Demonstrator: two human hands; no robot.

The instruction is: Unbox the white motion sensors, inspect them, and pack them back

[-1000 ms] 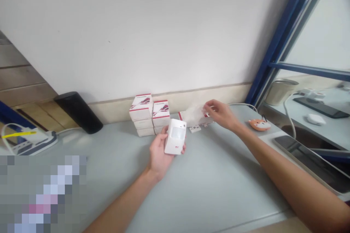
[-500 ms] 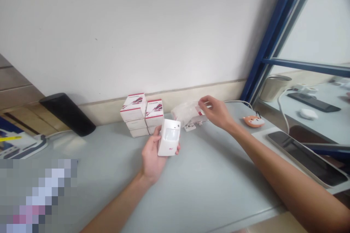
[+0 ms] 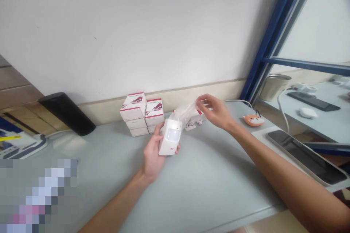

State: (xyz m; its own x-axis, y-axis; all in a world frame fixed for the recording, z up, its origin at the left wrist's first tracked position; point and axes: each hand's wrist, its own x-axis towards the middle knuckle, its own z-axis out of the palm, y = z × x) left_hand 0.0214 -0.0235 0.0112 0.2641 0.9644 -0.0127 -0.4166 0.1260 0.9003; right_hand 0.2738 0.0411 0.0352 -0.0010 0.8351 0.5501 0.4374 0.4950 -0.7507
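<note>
A white motion sensor (image 3: pixel 170 140) with a curved window and a small red mark rests tilted in my left hand (image 3: pixel 153 151), whose fingers wrap round its sides. Above and to the right, my right hand (image 3: pixel 214 111) pinches one end of a clear plastic bag (image 3: pixel 184 113). The bag's lower end meets the top of the sensor; whether it covers any of it I cannot tell. Behind the bag lies a white and red box (image 3: pixel 197 115), partly hidden, with small white parts (image 3: pixel 190 126) in front of it.
Several white and red boxes (image 3: pixel 133 111) are stacked by the wall. A black cylinder (image 3: pixel 67 114) leans at the left near a power strip (image 3: pixel 24 147). To the right are an orange animal-faced case (image 3: pixel 253 120), a phone (image 3: pixel 306 156) and a blue-framed mirror (image 3: pixel 269 32).
The plastic bag has come down from my right hand onto the top end of the sensor. My left hand keeps its hold. The view has shifted slightly right.
</note>
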